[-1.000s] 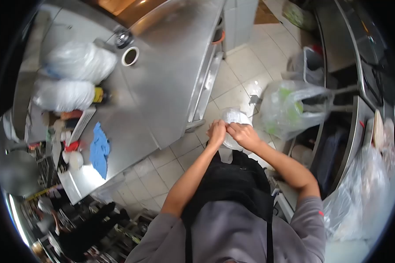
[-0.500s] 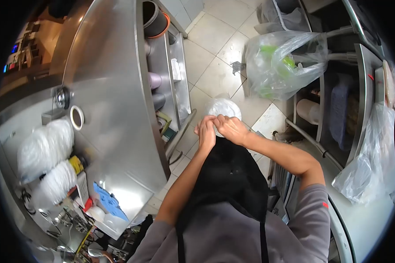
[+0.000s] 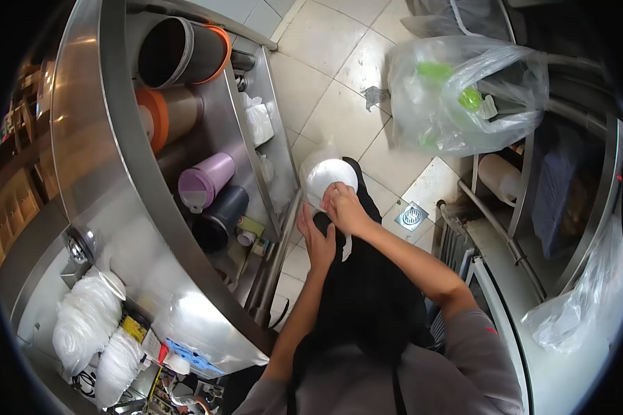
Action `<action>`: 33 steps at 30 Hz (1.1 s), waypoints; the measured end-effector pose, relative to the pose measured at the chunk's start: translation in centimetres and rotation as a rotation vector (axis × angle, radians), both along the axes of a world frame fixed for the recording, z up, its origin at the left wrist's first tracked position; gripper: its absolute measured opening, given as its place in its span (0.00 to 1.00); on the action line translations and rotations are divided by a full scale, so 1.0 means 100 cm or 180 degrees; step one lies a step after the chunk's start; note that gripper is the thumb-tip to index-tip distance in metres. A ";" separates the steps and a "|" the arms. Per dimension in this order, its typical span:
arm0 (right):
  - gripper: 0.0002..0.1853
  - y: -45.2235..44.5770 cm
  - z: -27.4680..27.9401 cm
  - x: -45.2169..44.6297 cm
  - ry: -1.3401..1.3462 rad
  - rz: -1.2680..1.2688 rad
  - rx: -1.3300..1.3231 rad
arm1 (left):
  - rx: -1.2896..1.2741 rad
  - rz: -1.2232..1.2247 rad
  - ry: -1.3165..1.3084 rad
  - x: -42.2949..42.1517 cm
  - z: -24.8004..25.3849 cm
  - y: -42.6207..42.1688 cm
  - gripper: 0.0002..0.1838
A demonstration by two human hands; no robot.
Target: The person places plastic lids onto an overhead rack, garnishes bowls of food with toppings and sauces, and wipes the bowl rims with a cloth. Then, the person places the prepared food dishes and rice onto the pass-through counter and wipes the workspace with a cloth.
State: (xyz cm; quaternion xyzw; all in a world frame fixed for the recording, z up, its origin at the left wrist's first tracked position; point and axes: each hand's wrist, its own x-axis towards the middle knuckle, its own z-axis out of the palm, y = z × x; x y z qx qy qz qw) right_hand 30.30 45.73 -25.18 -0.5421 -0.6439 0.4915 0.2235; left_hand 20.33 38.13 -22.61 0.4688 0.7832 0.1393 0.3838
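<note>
The person wore a soft grey fabric shirt (image 3: 432,377) with short sleeves (image 3: 472,353), the right one bearing a small red mark (image 3: 491,330). Over it was a black cloth apron (image 3: 356,304) with narrow black straps (image 3: 398,391). The left hand (image 3: 317,242) and right hand (image 3: 347,209) were bare.

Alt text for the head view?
A person's right hand over the edge of a round white item in clear plastic, left hand open beside it. Purple cup under a steel counter at left; large clear bag at right.
</note>
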 end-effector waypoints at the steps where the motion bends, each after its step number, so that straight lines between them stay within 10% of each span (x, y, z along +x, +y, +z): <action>1: 0.05 0.004 -0.023 -0.003 0.0139 -0.0103 -0.0098 | -0.0113 0.0054 -0.0193 0.001 0.005 -0.001 0.38; 16: 0.19 0.013 -0.166 -0.127 0.1270 -0.1286 -0.2399 | -0.0444 0.0181 -0.0966 0.006 0.132 0.008 0.29; 20: 0.23 0.010 -0.190 -0.149 -0.0055 -0.2402 -0.2415 | -0.1007 0.0276 -0.0887 -0.002 0.120 -0.020 0.30; 31: 0.15 0.026 -0.198 -0.183 -0.0691 0.1076 -0.1252 | -0.1316 0.0663 -0.1194 -0.006 0.113 -0.047 0.30; 33: 0.14 0.033 -0.187 -0.170 -0.0885 0.0376 -0.0169 | -0.1315 0.0683 -0.1204 -0.009 0.112 -0.054 0.30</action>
